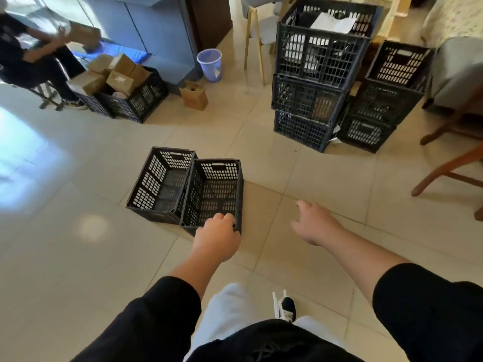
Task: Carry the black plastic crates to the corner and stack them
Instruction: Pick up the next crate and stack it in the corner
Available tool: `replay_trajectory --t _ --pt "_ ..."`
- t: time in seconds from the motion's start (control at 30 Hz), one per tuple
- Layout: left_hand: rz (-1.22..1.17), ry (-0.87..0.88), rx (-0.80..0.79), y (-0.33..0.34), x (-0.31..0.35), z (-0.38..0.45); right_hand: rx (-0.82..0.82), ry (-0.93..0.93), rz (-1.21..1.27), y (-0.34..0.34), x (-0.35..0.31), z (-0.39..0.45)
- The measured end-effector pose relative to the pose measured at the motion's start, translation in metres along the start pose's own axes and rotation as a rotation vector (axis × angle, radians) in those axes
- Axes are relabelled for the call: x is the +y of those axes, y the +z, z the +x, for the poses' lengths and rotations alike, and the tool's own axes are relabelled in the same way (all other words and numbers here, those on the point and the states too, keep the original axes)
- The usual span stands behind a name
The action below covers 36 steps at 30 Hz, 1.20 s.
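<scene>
A: Item one: two empty crates on the floor, side by side and touching. Our left hand (pixel 217 240) is on the near rim of the right crate (pixel 214 192), fingers (pixel 222 218) curled over the edge, presumably to lift it.

B: Left crate (pixel 159 184) untouched. Our right hand (pixel 313 223) hangs apart over bare tile, fingers loosely spread, holding nothing, probably bound for the same crate's right wall.

A: Item two: stacks (pixel 313 74) ahead right, three tiers beside a chair (pixel 449 163).

B: Open floor (pixel 261 142) lies between; chair legs narrow the approach.
</scene>
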<state>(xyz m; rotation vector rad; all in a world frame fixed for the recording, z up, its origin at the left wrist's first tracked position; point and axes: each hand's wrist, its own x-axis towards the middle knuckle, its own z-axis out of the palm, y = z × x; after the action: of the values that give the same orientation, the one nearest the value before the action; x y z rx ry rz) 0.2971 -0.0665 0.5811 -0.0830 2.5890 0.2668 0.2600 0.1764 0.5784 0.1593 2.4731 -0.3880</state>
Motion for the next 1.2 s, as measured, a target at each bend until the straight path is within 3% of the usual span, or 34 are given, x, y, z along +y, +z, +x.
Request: replay_trajectory --t 0.2,0.7,1.2 --pt "-0.036 -0.091 -0.046 -0.032 -0.012 0.091 -0.068 -0.047 -0.032 -0.042 -0.035 0.090" --pt "-0.106 -0.059 0.000 -0.170 -0.013 0.323 -0.058 -0.059 -0.111 -0.188 -0.119 0.285" --pt "-0.414 -0.553 0.012 -0.200 0.018 0.444 -0.246 -0.401 -0.468 -0.284 -0.197 0.511"
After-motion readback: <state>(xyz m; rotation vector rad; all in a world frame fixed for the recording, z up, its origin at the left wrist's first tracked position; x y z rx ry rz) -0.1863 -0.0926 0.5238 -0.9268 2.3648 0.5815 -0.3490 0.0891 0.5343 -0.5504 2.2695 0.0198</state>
